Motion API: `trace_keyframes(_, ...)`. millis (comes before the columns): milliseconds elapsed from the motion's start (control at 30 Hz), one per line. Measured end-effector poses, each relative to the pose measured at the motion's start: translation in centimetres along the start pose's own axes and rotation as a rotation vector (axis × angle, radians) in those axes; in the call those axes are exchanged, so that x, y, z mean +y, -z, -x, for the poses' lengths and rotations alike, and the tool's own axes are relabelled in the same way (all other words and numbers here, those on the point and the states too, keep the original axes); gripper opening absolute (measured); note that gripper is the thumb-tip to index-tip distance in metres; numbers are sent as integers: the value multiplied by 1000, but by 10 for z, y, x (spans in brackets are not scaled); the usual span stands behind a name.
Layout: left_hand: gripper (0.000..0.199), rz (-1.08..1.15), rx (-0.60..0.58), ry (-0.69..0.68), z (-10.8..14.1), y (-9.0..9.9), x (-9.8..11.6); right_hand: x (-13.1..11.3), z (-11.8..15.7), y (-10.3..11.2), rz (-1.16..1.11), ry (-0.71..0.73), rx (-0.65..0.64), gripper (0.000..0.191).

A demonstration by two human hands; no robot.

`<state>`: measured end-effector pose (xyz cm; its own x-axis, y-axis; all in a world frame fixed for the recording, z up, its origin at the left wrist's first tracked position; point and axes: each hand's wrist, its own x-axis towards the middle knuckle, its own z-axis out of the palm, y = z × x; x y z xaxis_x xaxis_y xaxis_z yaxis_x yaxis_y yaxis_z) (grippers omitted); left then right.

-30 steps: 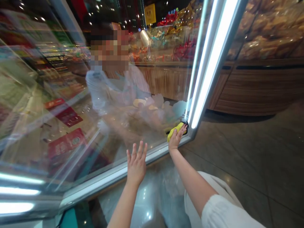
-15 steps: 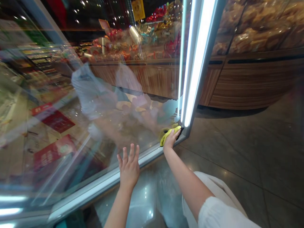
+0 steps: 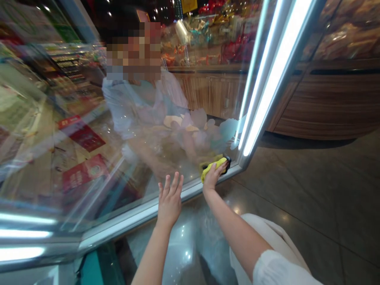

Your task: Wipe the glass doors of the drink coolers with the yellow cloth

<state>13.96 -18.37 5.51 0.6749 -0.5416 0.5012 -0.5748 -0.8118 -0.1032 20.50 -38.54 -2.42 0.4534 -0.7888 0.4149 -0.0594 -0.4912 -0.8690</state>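
Observation:
My right hand (image 3: 211, 179) presses a yellow cleaning cloth (image 3: 219, 163) with dark edging against the glass door (image 3: 142, 158), low down near its bottom corner. The fingers lie over the cloth, and part of it is hidden beneath them. To the left, my left hand (image 3: 170, 198) has its fingers stretched out and apart, at the lower part of the pane. It holds nothing; whether the fingertips touch the glass I cannot tell. A bright light strip (image 3: 274, 85) runs up the door's frame (image 3: 252, 152) beside the cloth.
Behind and through the glass, a wooden display counter (image 3: 332, 99) carries wrapped goods. A person's reflection (image 3: 118, 107) shows in the pane. Red signs (image 3: 84, 132) appear at the left. Dark tiled floor (image 3: 305, 190) lies at the right, and a turquoise panel (image 3: 92, 269) sits below the door.
The view has shifted, so the door frame and light strip sit farther right. My right hand with the cloth has drawn slightly away from the corner. The left hand stays spread.

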Motion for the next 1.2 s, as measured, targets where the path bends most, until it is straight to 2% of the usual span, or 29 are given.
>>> trace_keyframes(100,77,-8,28,-16,7,8,-5,-20,38,-3,-26,86,-33,74)
trace_keyframes(200,78,-31,64,48,18,18,-17,-26,33,5,30,235,53,71)
trace_keyframes(300,77,-51,104,153,31,26,-35,-28,30,6,44,288,95,71)
trace_keyframes(367,76,-64,105,216,40,29,-46,-29,50,0,81,401,8,73)
trace_keyframes(433,74,-70,85,259,49,31,-54,-25,80,-5,154,620,-154,72)
trace_keyframes(500,74,-59,59,281,60,32,-61,-14,100,-5,217,856,-306,61)
trace_keyframes(567,74,-45,42,308,72,32,-67,0,103,2,249,1022,-364,48)
trace_keyframes(633,75,-36,33,361,84,34,-72,9,93,11,242,1068,-385,43)
trace_keyframes(700,77,-20,39,429,93,36,-76,5,86,14,247,1112,-391,45)
trace_keyframes(767,81,23,62,464,97,38,-78,-14,90,8,244,1178,-403,51)
trace_keyframes(867,84,106,120,452,97,43,-80,-51,114,-8,196,1289,-463,58)
trace_keyframes(967,83,120,172,493,96,47,-80,-63,124,-10,157,1406,-629,62)
trace_keyframes(1067,79,86,183,655,97,52,-81,-48,102,8,152,1548,-852,69)
trace_keyframes(1133,77,71,171,809,98,55,-83,-41,87,16,163,1591,-910,71)
trace_keyframes(1200,76,79,156,945,98,58,-86,-49,87,14,171,1597,-913,72)
